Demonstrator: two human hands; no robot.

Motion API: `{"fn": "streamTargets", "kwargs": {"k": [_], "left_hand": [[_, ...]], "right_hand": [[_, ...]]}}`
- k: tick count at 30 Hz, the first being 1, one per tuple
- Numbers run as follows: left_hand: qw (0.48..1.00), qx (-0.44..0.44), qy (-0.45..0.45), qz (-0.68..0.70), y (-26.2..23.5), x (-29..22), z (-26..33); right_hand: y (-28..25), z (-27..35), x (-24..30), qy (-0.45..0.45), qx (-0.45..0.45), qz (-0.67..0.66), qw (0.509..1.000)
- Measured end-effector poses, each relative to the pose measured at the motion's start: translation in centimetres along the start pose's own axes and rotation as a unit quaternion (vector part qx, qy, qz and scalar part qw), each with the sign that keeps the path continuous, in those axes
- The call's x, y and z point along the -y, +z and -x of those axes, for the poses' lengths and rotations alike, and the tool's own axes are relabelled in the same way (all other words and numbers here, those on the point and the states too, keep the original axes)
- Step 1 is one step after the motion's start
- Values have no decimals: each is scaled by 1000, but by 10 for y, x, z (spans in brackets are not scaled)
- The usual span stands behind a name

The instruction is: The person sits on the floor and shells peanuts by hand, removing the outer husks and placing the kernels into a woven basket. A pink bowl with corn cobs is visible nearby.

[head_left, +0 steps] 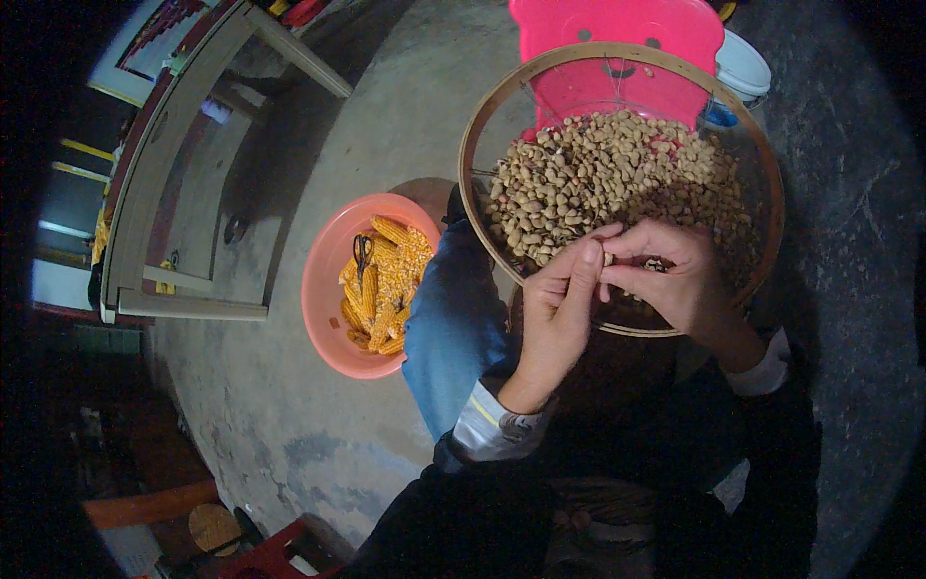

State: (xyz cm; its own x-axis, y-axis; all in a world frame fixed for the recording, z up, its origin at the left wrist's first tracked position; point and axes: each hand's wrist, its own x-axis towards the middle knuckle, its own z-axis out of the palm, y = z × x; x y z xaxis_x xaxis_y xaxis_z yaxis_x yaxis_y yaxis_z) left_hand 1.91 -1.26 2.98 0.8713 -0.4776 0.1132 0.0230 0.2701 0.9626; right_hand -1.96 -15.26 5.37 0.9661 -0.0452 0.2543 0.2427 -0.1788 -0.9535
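Over the near rim of a round sieve (466,159), both hands meet with their fingertips pinched together. Between them shows a small piece of a peanut (608,259), partly covered by the fingers. My left hand (562,307) closes thumb and forefinger on it from the left. From the right, my right hand (683,275) pinches the same spot, its other fingers curled. Unshelled peanuts (598,174) lie heaped across the sieve's mesh, thickest in the middle. Whether the shell is cracked cannot be made out.
Under the sieve's far side is a bright pink plastic chair (617,21), with a white bucket (743,66) behind. Left of my knee, a salmon basin (316,289) holds corn cobs (369,289), loose kernels and black-handled scissors (362,251). A pale table frame (193,307) stands farther left.
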Motion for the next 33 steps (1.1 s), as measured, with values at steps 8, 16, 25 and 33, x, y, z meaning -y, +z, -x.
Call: {"fn": "streamTargets", "kwargs": {"k": [8, 16, 25, 33], "left_hand": [[1000, 1, 2, -5, -1, 2, 0], [998, -5, -58, 14, -1, -2, 1], [981, -60, -137, 121, -3, 9, 1], [983, -44, -122, 130, -1, 3, -2]], "right_hand": [[3, 2, -2, 18, 7, -32, 999], [10, 6, -8, 20, -36, -14, 999], [12, 7, -21, 16, -27, -166, 986], [6, 3, -15, 36, -41, -80, 995]]}}
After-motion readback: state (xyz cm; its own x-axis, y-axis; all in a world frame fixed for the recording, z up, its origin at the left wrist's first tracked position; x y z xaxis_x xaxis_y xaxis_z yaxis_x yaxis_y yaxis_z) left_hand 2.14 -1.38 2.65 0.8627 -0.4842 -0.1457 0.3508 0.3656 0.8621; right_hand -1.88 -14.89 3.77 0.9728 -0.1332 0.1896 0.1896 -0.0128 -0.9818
